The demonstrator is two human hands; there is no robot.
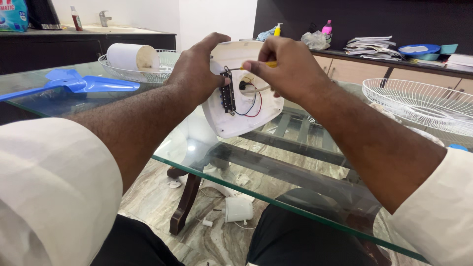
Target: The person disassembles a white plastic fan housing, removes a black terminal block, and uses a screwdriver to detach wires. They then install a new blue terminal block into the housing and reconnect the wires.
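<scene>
Currently left hand grips white fan housing by its edge, upright above glass table. Right hand pinches yellow screwdriver, tip at top of black switch block. Advise: keep driver square to screw, housing steady, wires kept off shaft.
</scene>
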